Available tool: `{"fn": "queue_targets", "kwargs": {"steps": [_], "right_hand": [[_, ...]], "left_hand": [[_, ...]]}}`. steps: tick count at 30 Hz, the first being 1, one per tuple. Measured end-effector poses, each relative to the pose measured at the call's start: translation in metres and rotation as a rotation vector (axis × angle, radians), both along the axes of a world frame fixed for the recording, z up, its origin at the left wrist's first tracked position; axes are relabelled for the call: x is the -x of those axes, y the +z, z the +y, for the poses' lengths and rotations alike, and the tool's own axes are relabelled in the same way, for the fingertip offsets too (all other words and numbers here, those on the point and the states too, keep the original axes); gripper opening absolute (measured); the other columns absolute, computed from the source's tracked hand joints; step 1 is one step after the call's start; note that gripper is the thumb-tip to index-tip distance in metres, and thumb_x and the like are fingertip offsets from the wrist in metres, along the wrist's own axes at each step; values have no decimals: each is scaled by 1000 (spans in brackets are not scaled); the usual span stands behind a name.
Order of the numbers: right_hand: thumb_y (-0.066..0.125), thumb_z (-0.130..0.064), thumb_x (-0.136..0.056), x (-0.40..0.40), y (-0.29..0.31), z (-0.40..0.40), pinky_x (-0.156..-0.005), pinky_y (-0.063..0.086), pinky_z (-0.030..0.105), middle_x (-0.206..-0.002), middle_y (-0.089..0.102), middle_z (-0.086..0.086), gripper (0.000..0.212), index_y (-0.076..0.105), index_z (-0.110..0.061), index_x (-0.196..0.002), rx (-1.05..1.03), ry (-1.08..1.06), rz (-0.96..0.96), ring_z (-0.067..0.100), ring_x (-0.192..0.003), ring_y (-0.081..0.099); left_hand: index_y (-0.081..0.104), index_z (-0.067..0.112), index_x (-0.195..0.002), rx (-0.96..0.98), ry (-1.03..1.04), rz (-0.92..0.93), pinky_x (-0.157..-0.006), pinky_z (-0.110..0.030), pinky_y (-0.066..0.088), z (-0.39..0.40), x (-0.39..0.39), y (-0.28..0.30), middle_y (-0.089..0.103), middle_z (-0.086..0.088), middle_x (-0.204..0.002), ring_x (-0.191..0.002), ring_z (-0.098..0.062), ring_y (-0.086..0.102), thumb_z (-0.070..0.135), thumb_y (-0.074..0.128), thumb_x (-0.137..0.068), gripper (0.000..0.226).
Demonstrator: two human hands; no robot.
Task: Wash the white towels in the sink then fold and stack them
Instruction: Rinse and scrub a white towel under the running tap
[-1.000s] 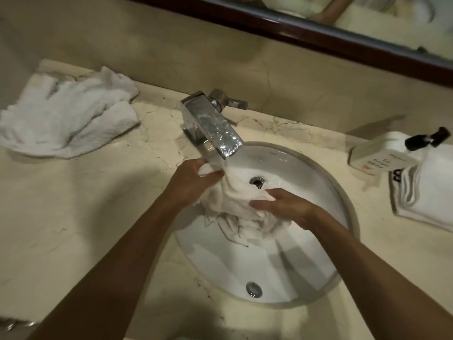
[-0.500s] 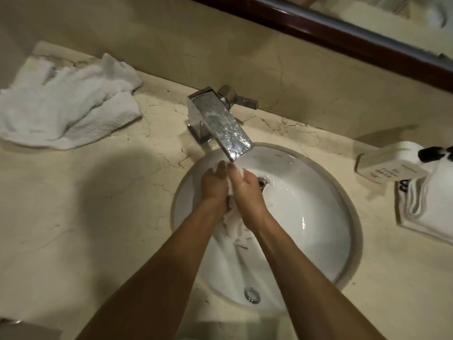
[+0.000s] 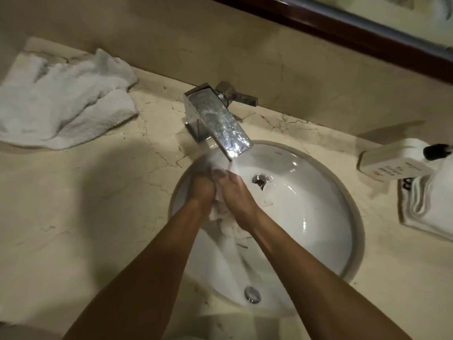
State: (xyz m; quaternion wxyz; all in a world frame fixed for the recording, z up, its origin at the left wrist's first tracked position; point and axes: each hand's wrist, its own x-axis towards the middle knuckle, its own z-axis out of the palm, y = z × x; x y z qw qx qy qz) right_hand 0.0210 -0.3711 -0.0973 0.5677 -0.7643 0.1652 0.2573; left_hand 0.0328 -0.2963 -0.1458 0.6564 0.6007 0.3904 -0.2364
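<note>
While both hands squeeze the wet towel, sink space lies rightward.

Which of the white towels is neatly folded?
The towel at the right edge, under the soap bottle. The left one lies crumpled; the sink one is bunched between hands.

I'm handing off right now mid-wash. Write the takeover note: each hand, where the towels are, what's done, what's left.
Left hand and right hand: pressed together over the sink, both with a grip on the wet towel just below the faucet; its tail hangs into the basin.
Crumpled towel: on the counter, far left, unfolded.
Folded towel: right edge of the counter, beside the soap bottle.
Done: one towel is being washed; at least one is folded.
Left: finish and wring this one, deal with the crumpled one (cannot tell if it is washed), fold and stack.
</note>
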Motion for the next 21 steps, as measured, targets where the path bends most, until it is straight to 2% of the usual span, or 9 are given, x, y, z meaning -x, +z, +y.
{"fn": "queue_targets", "kwargs": {"steps": [2, 4, 8, 10, 13, 15, 16, 19, 21], "right_hand": [[50, -28, -105, 3, -1, -16, -74, 50, 28, -84, 69, -2, 27, 68, -13, -93, -60, 7, 14, 9, -77, 62], [52, -30, -104, 9, -10, -46, -78, 48, 29, -83, 66, -12, 22, 65, -19, -89, 94, 9, -97, 6, -80, 61], [61, -33, -97, 40, -22, -81, -100, 47, 43, -118, 63, 13, 32, 62, -12, -121, 451, -164, 27, 30, -113, 59], [61, -45, -94, 63, -10, -72, -97, 49, 44, -120, 58, 15, 38, 58, -14, -117, 261, -427, 194, 30, -108, 60], [60, -57, -92, 80, 9, -53, -83, 54, 42, -90, 68, 16, 56, 64, -4, -108, -491, -654, 576, 28, -78, 63], [65, -40, -94, 86, 8, -45, -91, 56, 41, -100, 73, 17, 43, 68, -1, -113, -586, -612, 555, 29, -88, 71], [65, -25, -95, 84, 6, -42, -83, 58, 38, -99, 73, 16, 28, 68, -1, -109, -541, -625, 499, 27, -84, 72], [48, 4, -88, 78, 6, -47, -60, 48, 32, -81, 55, 15, 16, 58, -6, -95, -524, -772, 330, 22, -64, 57], [44, 5, -86, 79, 11, -59, -64, 50, 32, -84, 60, 15, 26, 61, -3, -104, -656, -766, 267, 21, -68, 60]], "left_hand": [[64, 0, -120, 3, -83, 6, -79, -36, 53, 4, 5, 8, 68, -13, -112, -111, -33, 65, 24, 48, -102, 34], [72, 4, -102, 68, -153, -7, -90, -41, 56, 10, 13, 19, 74, -12, -95, -99, -34, 71, 41, 63, -87, 41], [75, 12, -97, 106, -234, -175, -75, -28, 55, 23, 40, 38, 77, -2, -83, -81, -18, 74, 28, 66, -93, 19], [75, 18, -89, -28, -356, -337, -67, -18, 51, 21, 56, 55, 76, 8, -78, -73, -6, 71, 25, 65, -94, 14], [73, 18, -88, -188, -724, -476, -71, -24, 50, 10, 85, 69, 74, 8, -80, -75, -3, 68, 58, 58, -88, 43], [59, 16, -68, -242, -960, -484, -61, -30, 40, 9, 105, 69, 59, 7, -62, -59, -5, 53, 60, 51, -87, 49], [54, 16, -61, -223, -978, -463, -58, -29, 36, 10, 111, 71, 52, 8, -57, -54, -5, 47, 52, 51, -88, 45], [65, 5, -68, 27, -512, -122, -50, -22, 40, 19, 118, 65, 58, 4, -55, -45, -9, 52, 25, 52, -94, 35], [65, 0, -82, 83, -256, 98, -45, -21, 41, 18, 117, 52, 63, -4, -63, -44, -14, 55, 29, 52, -99, 35]]}}
